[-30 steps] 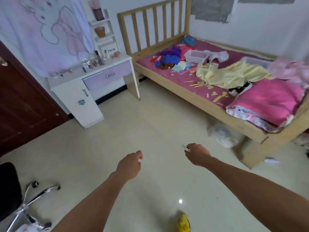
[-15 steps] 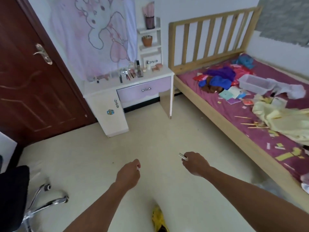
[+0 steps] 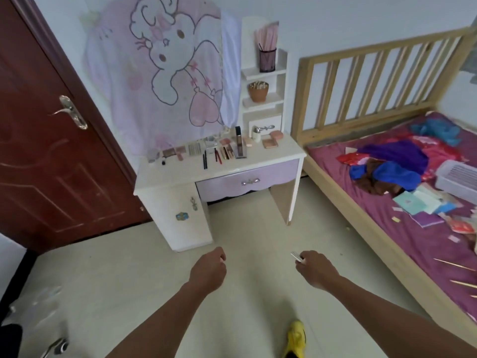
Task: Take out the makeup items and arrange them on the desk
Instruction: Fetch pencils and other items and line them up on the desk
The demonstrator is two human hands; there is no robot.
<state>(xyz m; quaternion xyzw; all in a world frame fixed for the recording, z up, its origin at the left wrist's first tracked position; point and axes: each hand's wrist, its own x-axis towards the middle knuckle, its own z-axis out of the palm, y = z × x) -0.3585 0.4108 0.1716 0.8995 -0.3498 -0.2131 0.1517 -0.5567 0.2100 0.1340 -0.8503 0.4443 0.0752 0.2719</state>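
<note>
A white desk (image 3: 180, 174) with a lilac drawer stands ahead against the wall. Several makeup items lie in a row along its back: palettes (image 3: 173, 152), pencils (image 3: 205, 159), a tall dark bottle (image 3: 238, 139) and pink compacts (image 3: 270, 143). My right hand (image 3: 315, 268) is held out over the floor and grips a small silver makeup item (image 3: 296, 256) whose end sticks out past the fingers. My left hand (image 3: 209, 270) is curled into a loose fist beside it; nothing shows in it.
A wooden bed (image 3: 374, 223) strewn with clothes, papers and a white basket (image 3: 458, 180) fills the right side. A brown door (image 3: 51, 151) is on the left. An office chair base (image 3: 55, 347) shows at the bottom left. My yellow shoe (image 3: 296, 337) is on the tiled floor.
The view has swung left from the bed towards the desk, which is now closer and centred. Both hands keep the same pose, the right still holding the silver item.
</note>
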